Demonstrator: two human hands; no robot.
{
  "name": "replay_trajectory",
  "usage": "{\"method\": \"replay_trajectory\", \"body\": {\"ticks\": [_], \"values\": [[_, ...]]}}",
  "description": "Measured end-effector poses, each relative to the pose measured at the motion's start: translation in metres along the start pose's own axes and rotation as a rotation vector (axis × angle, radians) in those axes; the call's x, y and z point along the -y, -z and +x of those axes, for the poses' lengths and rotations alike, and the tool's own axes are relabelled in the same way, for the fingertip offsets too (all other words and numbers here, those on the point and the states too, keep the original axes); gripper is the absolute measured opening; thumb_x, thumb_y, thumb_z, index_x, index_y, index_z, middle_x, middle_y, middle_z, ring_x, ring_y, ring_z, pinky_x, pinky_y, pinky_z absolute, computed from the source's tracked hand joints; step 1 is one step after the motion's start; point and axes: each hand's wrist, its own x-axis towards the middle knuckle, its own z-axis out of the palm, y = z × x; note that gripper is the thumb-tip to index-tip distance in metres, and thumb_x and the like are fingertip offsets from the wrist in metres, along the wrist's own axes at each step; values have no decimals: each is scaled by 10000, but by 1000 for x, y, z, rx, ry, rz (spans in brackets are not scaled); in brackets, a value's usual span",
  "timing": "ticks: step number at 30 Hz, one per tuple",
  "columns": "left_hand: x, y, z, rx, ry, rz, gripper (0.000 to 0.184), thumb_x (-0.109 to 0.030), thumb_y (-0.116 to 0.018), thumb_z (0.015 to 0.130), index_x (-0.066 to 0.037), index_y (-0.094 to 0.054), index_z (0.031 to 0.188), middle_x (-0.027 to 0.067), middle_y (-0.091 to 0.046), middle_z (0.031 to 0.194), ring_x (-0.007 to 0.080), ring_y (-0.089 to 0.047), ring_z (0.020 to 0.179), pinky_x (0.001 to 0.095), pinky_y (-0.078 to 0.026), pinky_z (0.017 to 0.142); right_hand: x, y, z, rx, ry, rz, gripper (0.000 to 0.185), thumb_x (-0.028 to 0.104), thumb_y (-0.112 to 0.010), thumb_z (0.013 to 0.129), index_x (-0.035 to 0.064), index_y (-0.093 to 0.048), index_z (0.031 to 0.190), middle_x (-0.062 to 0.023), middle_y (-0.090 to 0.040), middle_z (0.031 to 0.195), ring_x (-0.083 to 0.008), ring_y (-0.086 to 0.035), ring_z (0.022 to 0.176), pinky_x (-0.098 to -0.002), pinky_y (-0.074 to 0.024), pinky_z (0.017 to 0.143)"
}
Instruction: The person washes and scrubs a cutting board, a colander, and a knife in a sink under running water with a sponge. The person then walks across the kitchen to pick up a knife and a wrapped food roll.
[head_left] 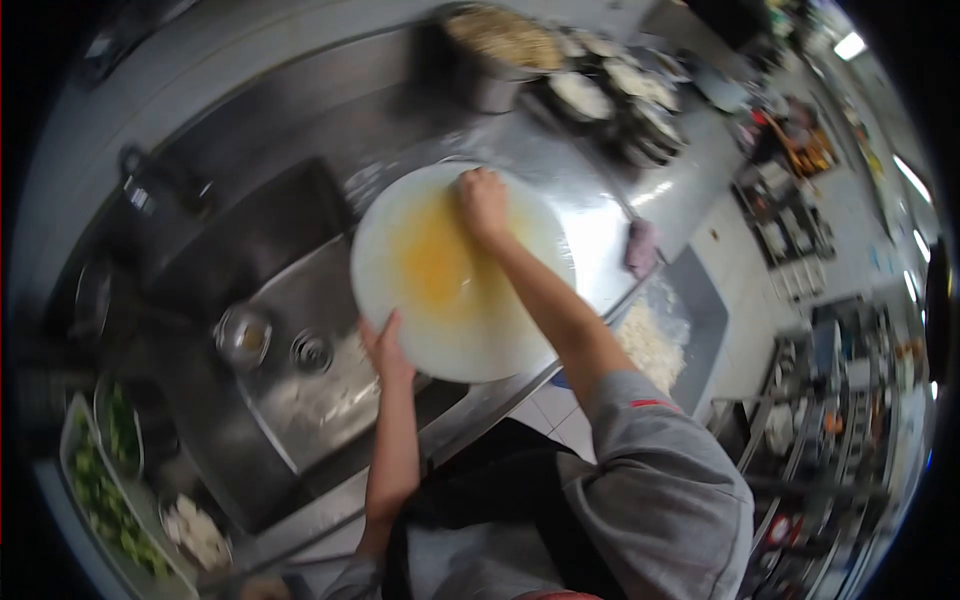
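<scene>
A large round white basin (pixel 400 320), its middle stained yellow, is held over the edge between the sink and the steel counter. Blur makes its depth hard to judge. My left hand (pixel 387 350) grips the lower left rim, with the thumb and some fingers showing. My right hand (pixel 484 203) is closed and pressed against the upper inside surface. Whatever may be in that hand is hidden.
A small clear container (pixel 243 337) sits in the steel sink (pixel 330 400), beside the drain. At the back stand a pot (pixel 495 85) and stacked dishes (pixel 630 90). A purple cloth (pixel 640 248) lies on the counter's right edge. Chopped greens fill a tray (pixel 150 535).
</scene>
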Motion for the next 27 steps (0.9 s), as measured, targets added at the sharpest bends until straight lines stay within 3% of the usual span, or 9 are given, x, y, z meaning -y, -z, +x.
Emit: {"method": "replay_trajectory", "body": {"ticks": [2,4,9,11,14,21,23,25,27], "values": [[-12,1,2,46,-19,91,493,21,-562,761,-24,-367,1213,108,-496,1125,210,-502,1015,339,-391,887,40,0,-22,64,55,76,150,83,-532,704,42,-564,845,-150,-551,865,-313,-508,844,-416,-401,712],[-11,9,6,49,-36,36,510,16,-573,756,-27,-361,1217,99,-486,1138,200,-496,1019,333,-386,892,74,14,-64,487,469,388,220,88,-576,682,65,-569,901,-120,-547,936,-290,-484,952,-410,-389,762],[-15,11,-4,2,-83,-5,478,-22,-616,747,-28,-387,1166,83,-501,1095,173,-499,1003,298,-396,867,134,2,-34,425,962,645,124,141,-599,648,77,-601,755,-81,-556,852,-237,-506,874,-392,-399,763],[-26,6,-11,-10,-66,11,448,-31,-621,749,-22,-404,1140,82,-517,1059,169,-512,971,291,-402,851,117,-59,11,334,923,539,140,186,-615,677,82,-624,771,-89,-583,870,-236,-524,897,-378,-417,784],[-25,8,-12,-38,-114,27,390,-60,-637,752,-10,-442,1086,79,-550,978,161,-539,887,288,-417,807,72,-85,74,283,259,59,196,235,-608,680,83,-645,799,-96,-617,874,-248,-575,866,-374,-448,772],[-21,8,-14,-62,-120,62,392,-76,-647,752,-11,-445,1082,78,-547,994,156,-530,886,291,-407,811,165,-32,-11,508,980,553,200,214,-614,650,86,-652,800,-80,-627,850,-240,-587,778,-384,-439,760],[-19,12,-15,-81,-122,49,391,-74,-646,754,-7,-445,1082,78,-548,998,155,-531,886,289,-405,813,133,-68,19,219,883,519,164,189,-601,653,93,-647,777,-80,-618,861,-259,-569,797,-401,-424,744],[-16,15,-14,-78,-125,50,387,-68,-634,766,-4,-441,1095,82,-549,1006,153,-532,894,284,-409,809,91,-76,67,473,375,113,142,166,-574,683,96,-634,790,-83,-602,891,-266,-540,882,-417,-403,754],[-17,16,-13,-90,-118,53,383,-72,-626,776,-5,-439,1104,80,-550,1007,150,-531,899,282,-411,805,91,-77,44,321,328,75,127,148,-566,684,101,-626,785,-84,-594,894,-260,-534,886,-409,-404,749]]}}
